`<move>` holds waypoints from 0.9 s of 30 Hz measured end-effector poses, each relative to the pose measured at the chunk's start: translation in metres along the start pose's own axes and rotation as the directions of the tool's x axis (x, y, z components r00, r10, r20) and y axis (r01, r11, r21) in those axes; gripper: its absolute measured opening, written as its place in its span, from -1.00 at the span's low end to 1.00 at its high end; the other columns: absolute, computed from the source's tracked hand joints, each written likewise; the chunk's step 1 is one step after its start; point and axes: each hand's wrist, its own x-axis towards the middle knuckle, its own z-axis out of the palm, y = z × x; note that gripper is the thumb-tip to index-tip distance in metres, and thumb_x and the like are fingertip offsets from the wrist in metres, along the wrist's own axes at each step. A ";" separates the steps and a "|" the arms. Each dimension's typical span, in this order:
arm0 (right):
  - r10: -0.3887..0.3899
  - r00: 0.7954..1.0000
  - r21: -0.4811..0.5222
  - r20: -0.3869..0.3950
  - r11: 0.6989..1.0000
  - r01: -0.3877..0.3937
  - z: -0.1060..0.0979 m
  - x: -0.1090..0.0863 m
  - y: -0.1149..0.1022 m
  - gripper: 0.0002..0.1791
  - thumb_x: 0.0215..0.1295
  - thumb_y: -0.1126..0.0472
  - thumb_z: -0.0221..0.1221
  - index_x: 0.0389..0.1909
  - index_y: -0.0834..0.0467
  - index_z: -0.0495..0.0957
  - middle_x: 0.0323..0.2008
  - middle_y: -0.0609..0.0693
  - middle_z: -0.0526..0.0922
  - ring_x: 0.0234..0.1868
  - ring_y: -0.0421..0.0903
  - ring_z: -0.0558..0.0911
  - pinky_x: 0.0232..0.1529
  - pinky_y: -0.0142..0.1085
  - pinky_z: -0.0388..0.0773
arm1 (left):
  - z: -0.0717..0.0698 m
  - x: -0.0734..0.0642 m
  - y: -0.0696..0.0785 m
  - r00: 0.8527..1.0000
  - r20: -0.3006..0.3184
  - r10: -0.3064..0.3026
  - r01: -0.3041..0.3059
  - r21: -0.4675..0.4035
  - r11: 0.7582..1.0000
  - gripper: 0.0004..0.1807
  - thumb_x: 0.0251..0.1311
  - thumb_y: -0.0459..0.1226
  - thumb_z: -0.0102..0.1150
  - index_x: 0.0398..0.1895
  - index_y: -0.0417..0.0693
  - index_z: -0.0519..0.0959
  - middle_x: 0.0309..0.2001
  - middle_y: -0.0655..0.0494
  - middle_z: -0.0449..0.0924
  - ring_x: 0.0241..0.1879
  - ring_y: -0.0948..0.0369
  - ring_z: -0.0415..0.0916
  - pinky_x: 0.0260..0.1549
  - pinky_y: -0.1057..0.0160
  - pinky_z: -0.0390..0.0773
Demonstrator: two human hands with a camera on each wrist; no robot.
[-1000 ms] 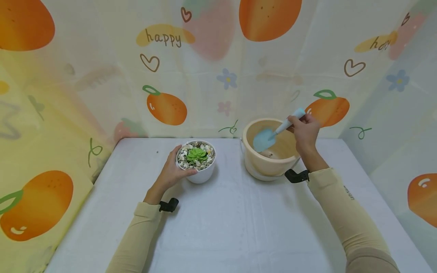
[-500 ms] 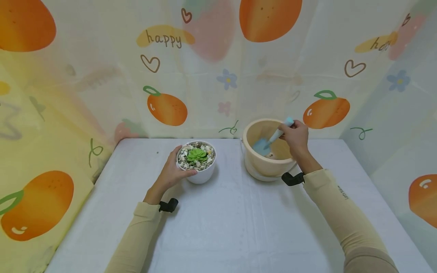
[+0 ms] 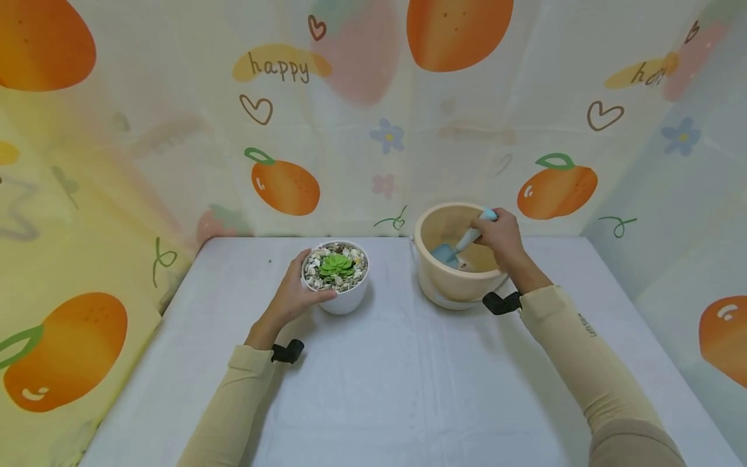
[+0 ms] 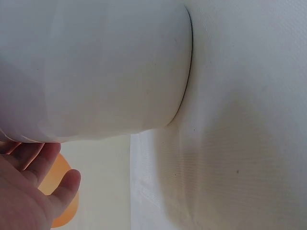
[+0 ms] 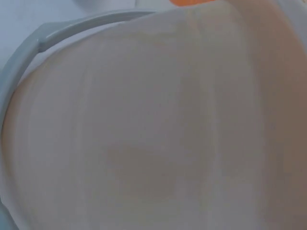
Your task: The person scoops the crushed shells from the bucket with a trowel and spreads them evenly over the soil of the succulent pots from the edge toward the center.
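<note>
My left hand is wrapped around a small white pot, thumb along its front and fingers at its left side. White and grey pebbles surround a green succulent in that pot. In the left wrist view, the white pot stands upright on the cloth, with fingertips against its side. My right hand grips the pale handle of a light blue trowel, tilted down into a beige bucket. The trowel's blade is low inside the bucket. The bucket wall fills the right wrist view.
A white cloth covers the table. Behind it hangs a curtain with printed oranges, close to the bucket's back. A grey bail handle curves around the bucket. Black cameras sit on both wrists.
My right hand has moved left and down, taking the trowel deeper into the bucket and standing its handle steeper. The left hand and white pot have stayed in place.
</note>
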 end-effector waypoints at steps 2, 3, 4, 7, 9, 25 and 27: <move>0.001 1.000 -0.036 -0.008 0.999 -0.001 -0.003 0.000 0.000 -0.73 0.23 0.29 0.13 -0.10 0.30 0.37 -0.23 0.00 0.38 -0.31 -0.23 0.50 -0.27 -0.44 0.66 | 0.000 0.001 0.000 1.000 0.001 -0.002 0.002 0.001 1.000 0.28 -0.13 0.00 0.53 0.56 -0.05 -0.14 0.53 -0.19 -0.07 0.51 -0.13 -0.07 0.40 -0.28 0.04; 0.002 1.000 -0.055 -0.012 0.999 -0.002 -0.004 0.000 -0.001 -0.68 0.23 0.28 0.13 -0.03 0.33 0.38 -0.19 0.02 0.39 -0.27 -0.21 0.50 -0.21 -0.41 0.67 | 0.000 0.001 0.000 1.000 0.002 -0.004 0.004 0.004 1.000 0.29 -0.13 0.01 0.53 0.56 -0.04 -0.14 0.53 -0.19 -0.08 0.51 -0.13 -0.07 0.40 -0.28 0.04; 0.001 1.000 -0.076 -0.018 0.997 -0.003 -0.006 0.000 -0.001 -0.62 0.24 0.27 0.14 0.04 0.36 0.38 -0.14 0.05 0.42 -0.23 -0.19 0.50 -0.15 -0.39 0.66 | 0.000 0.001 0.000 1.000 0.002 -0.006 0.006 0.006 1.000 0.29 -0.13 0.01 0.53 0.56 -0.04 -0.14 0.53 -0.18 -0.08 0.51 -0.13 -0.08 0.40 -0.28 0.04; -0.007 1.000 -0.156 -0.029 0.988 0.003 -0.011 -0.001 -0.004 -0.48 0.27 0.24 0.14 0.21 0.38 0.36 0.05 0.19 0.46 -0.09 -0.05 0.52 0.06 -0.24 0.61 | 0.000 0.002 -0.001 1.000 0.002 -0.011 0.011 0.012 1.000 0.29 -0.13 0.02 0.53 0.56 -0.03 -0.14 0.53 -0.18 -0.08 0.52 -0.13 -0.09 0.40 -0.28 0.03; -0.025 0.999 -0.216 -0.033 0.976 0.017 -0.014 -0.001 -0.005 -0.45 0.28 0.22 0.13 0.25 0.37 0.35 0.16 0.27 0.46 0.01 0.04 0.50 0.17 -0.14 0.54 | 0.000 0.003 -0.001 1.000 0.001 -0.013 0.013 0.015 1.000 0.29 -0.14 0.02 0.53 0.56 -0.03 -0.14 0.53 -0.17 -0.08 0.52 -0.13 -0.09 0.40 -0.28 0.03; -0.281 0.951 -0.528 0.127 0.793 0.304 -0.036 -0.008 -0.005 -0.44 0.28 0.26 0.07 0.24 0.50 0.37 0.20 0.44 0.46 0.24 0.31 0.45 0.29 0.10 0.37 | -0.006 0.002 0.000 1.000 0.011 -0.014 0.013 0.040 0.999 0.30 -0.12 0.07 0.51 0.56 -0.01 -0.16 0.54 -0.17 -0.10 0.52 -0.14 -0.10 0.39 -0.30 0.05; -0.287 0.943 -0.537 0.165 0.776 0.331 -0.038 -0.008 -0.004 -0.42 0.29 0.25 0.09 0.26 0.50 0.34 0.23 0.45 0.42 0.29 0.32 0.40 0.32 0.12 0.32 | -0.008 0.003 0.002 1.000 0.022 -0.009 0.008 0.047 0.999 0.29 -0.11 0.05 0.51 0.56 -0.04 -0.17 0.54 -0.19 -0.11 0.52 -0.15 -0.10 0.39 -0.30 0.04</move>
